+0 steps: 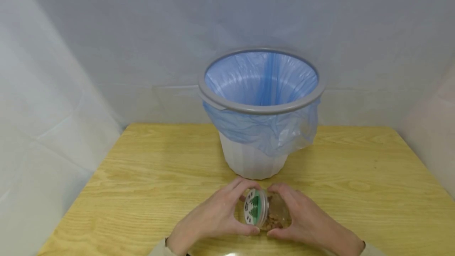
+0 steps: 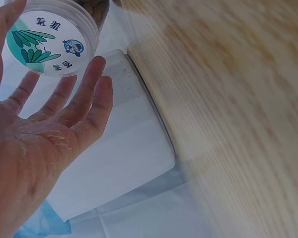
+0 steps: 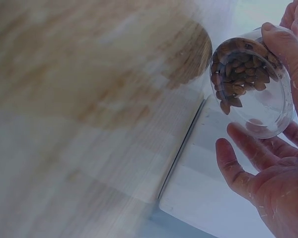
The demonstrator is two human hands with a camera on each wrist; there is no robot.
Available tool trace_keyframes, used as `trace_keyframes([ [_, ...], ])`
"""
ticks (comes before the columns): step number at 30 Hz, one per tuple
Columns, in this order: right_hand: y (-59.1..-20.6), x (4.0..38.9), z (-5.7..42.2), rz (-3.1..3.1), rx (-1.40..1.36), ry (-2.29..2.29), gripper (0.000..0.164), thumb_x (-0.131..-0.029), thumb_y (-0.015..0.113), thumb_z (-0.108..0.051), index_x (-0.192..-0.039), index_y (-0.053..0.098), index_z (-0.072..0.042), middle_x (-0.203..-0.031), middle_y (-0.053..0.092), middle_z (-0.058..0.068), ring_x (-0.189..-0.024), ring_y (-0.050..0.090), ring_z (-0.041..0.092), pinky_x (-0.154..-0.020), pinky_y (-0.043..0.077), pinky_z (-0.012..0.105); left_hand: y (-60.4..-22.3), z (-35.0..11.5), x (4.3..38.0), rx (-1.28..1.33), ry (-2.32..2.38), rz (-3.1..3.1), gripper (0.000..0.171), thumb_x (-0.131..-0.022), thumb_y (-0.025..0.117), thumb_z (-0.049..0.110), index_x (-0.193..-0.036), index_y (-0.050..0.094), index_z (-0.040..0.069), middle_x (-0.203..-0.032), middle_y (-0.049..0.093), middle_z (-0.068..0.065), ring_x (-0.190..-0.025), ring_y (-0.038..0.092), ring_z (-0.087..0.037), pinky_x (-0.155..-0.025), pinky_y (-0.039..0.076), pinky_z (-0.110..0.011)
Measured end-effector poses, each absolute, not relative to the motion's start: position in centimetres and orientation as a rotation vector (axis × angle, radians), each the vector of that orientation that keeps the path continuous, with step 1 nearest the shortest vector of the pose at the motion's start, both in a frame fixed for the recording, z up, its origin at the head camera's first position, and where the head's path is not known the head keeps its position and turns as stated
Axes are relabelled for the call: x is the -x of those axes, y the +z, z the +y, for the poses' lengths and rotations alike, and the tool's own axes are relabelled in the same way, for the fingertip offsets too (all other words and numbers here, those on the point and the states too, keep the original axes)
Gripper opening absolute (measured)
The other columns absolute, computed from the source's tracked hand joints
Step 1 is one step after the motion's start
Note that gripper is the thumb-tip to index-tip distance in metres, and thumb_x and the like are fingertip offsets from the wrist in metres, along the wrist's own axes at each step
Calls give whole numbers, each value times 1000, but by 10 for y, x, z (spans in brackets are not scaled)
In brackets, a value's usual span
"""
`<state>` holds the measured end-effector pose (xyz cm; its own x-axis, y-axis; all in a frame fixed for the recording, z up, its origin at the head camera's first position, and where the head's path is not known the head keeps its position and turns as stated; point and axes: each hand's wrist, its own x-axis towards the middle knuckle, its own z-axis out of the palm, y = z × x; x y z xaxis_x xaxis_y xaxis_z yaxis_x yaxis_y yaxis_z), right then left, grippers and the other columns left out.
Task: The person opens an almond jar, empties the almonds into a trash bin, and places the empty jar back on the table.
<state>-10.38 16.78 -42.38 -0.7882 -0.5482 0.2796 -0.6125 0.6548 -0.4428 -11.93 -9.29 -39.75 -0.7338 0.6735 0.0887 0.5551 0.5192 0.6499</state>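
A clear plastic jar (image 1: 279, 210) lies on its side in the air, low over the table's near part. Brown almonds (image 3: 243, 69) gather along its lower side. Its lid (image 1: 253, 207) faces left and carries a white label with green leaves. My left hand (image 1: 220, 214) holds the lid between the thumb and the fingertips, the palm standing off from it. Around the jar's body, my right hand (image 1: 307, 216) grips with the thumb at the near side and fingers at the far side. The jar's clear bottom shows in the right wrist view.
Just beyond my hands stands a white bin (image 1: 254, 161) with a grey rim (image 1: 263, 110) and a blue bag (image 1: 241, 78) lining it. It rests on a wooden table (image 1: 160, 169). White sheeting (image 1: 142, 31) hangs behind and at both sides.
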Motion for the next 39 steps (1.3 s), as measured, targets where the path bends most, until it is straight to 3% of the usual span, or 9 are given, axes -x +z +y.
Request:
trace_keyframes([
  [22, -421, 103, 167, -2808, -929, 816, 85, -68, 92, -49, -135, 49, -19, -125, 62, -7, -111, 62, 7, -91, 59, 36, -398, -95, 119, -887, 1042, 2540, 78, -82, 75, 64, -146, 38, 40, -137, 52, 12, -109, 63, -6, -92, 54, -26],
  [28, -423, 103, 168, -2792, -944, 798, 86, -69, 91, -50, -135, 49, -17, -126, 62, -6, -113, 63, 8, -92, 59, 36, -398, -97, 117, -893, 998, 2568, 85, -84, 69, 69, -153, 34, 33, -145, 48, 10, -121, 61, -12, -100, 54, -35],
  [39, -422, 104, 168, -2806, -940, 809, 85, -70, 91, -50, -136, 49, -17, -127, 62, -6, -114, 63, 9, -93, 59, 36, -394, -97, 116, -996, 981, 2677, 82, -82, 72, 68, -150, 36, 42, -144, 48, 14, -130, 57, -14, -107, 52, -43],
])
